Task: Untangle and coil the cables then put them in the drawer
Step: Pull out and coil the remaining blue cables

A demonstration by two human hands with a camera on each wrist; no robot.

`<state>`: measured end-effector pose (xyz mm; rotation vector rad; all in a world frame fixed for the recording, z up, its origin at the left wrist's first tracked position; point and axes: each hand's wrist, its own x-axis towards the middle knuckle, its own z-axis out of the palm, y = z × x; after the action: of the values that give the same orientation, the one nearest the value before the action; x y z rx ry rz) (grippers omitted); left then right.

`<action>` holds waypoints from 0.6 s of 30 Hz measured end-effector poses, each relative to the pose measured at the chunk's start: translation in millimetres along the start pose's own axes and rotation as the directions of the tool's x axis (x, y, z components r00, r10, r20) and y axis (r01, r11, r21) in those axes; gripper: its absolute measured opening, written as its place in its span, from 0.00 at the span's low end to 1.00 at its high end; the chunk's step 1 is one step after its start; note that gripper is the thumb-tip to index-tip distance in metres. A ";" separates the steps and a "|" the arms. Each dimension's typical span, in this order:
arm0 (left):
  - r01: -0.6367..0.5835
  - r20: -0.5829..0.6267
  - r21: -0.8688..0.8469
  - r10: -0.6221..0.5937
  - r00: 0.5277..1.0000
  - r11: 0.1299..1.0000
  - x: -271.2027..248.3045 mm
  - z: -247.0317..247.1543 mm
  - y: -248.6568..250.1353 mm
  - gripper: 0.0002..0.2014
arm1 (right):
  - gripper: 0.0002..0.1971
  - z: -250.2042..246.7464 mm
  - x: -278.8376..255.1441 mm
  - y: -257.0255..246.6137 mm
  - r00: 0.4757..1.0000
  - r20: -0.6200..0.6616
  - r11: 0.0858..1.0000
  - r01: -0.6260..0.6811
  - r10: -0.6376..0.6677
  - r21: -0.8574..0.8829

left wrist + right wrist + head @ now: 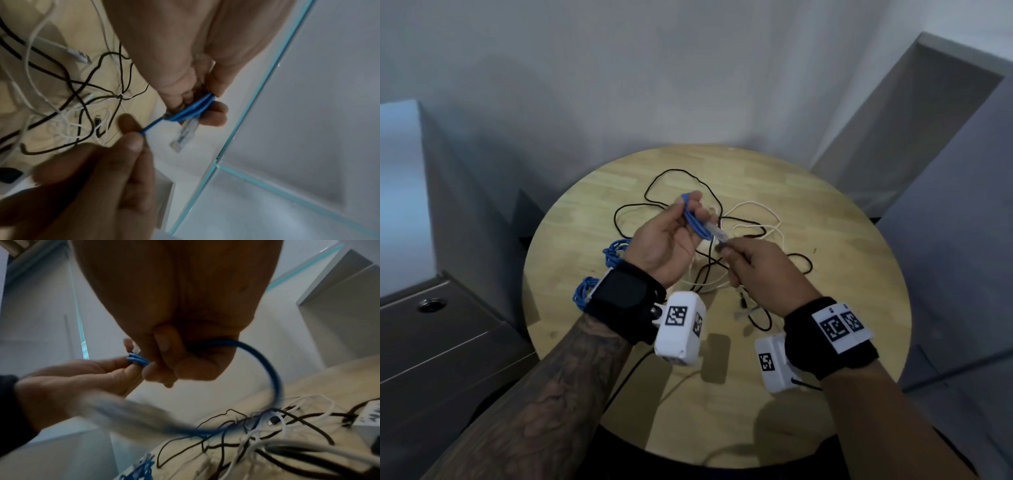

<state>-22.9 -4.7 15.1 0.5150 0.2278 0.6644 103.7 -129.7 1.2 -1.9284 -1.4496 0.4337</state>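
Observation:
Above a round wooden table [842, 274], my left hand [674, 236] holds a few folded loops of a blue network cable [693, 219] between fingers and thumb; its clear plug [184, 133] sticks out. My right hand [753, 260] pinches the same blue cable [152, 125] just beside the loops, and a blue strand [263, 363] arcs down from that fist to the table. More blue cable [599, 274] lies bunched at the table's left edge. A black cable [654, 202] and a white cable [760, 212] lie tangled on the table under my hands.
A grey drawer unit [431, 335] with a round pull [431, 305] stands closed at the left of the table. A white wall is behind, and a grey panel [928, 113] leans at the right. A black plug [97, 118] lies among the cables.

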 end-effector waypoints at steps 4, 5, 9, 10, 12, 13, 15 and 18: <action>-0.163 -0.107 0.057 0.168 0.980 0.985 7.5 -11.8 6.7 0.11 | 0.16 -1.0 -8.5 -12.8 0.996 0.072 0.995 0.057 -0.051 -0.081; -0.189 -0.129 0.085 0.199 0.972 0.978 8.5 -13.6 6.3 0.11 | 0.16 -1.7 -9.8 -15.7 0.994 0.091 0.994 0.071 -0.063 -0.083; -0.294 -0.114 0.492 0.395 0.911 0.820 7.1 -13.5 -2.2 0.10 | 0.17 -9.3 -16.6 -23.7 0.992 0.105 0.997 0.063 -0.067 0.041; -0.307 -0.048 0.665 0.449 0.892 0.680 4.8 -12.1 -6.0 0.11 | 0.15 -12.2 -18.3 -25.7 0.994 0.096 0.994 0.046 -0.056 0.102; -0.317 0.114 0.864 0.460 0.881 0.392 0.8 -8.8 -12.8 0.12 | 0.11 -18.0 -20.9 -28.6 0.998 0.047 0.982 0.040 -0.049 0.186; -0.314 0.174 0.903 0.418 0.892 0.293 -0.5 -7.7 -15.1 0.12 | 0.09 -21.0 -21.3 -29.2 0.998 -0.011 0.978 0.061 -0.060 0.201; -0.292 0.246 0.943 0.262 0.933 0.157 -4.5 -5.6 -17.3 0.12 | 0.07 -27.6 -18.9 -26.3 0.981 -0.171 0.974 0.120 -0.087 0.193; -0.249 0.259 0.937 -0.009 0.966 0.243 -12.9 -1.4 -22.0 0.16 | 0.03 -40.9 -11.1 -15.3 0.922 -0.343 0.975 0.212 -0.178 0.063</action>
<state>-21.6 -27.0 3.0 1.8773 0.3980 0.5402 114.7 -150.7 39.5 -1.6626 -1.3496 0.0754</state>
